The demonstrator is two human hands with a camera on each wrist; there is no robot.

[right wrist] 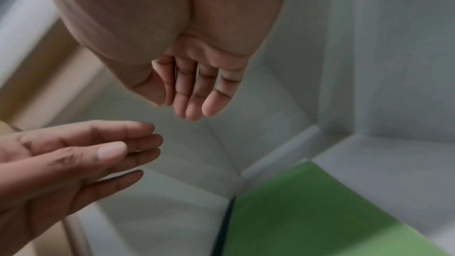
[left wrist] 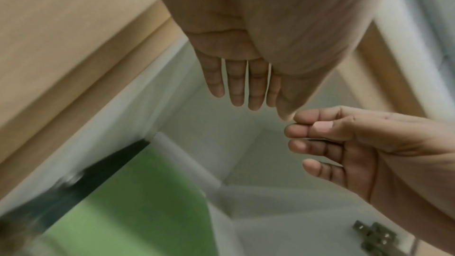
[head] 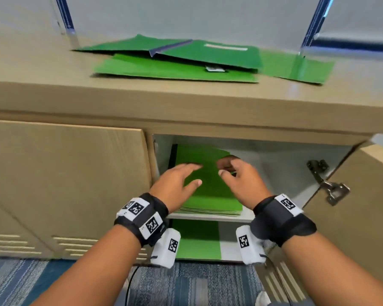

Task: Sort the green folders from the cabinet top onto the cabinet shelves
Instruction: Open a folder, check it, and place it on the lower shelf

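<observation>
1. My left hand (head: 175, 184) has its fingers (left wrist: 236, 85) straight and close together, holding nothing, above the flat green paper folders stacked on the upper shelf (head: 210, 186).
2. My right hand (head: 239, 180) has loosely curled fingers (right wrist: 194, 92), also empty, beside the left over the same stack.
3. The stack lies flat against the left wall of the open beige cabinet compartment (head: 274, 164); its long axis runs front to back, with a dark spine edge (head: 172, 155) on the left.
4. More green folders (head: 197, 239) lie on the lower shelf; loose green folders on the beige cabinet top (head: 177, 60) are unsorted, overlapping, long axes roughly left to right.
5. Judgement: the placing seems complete; I should square the stack's front edges with flat palms, then reach for the top folder.
</observation>
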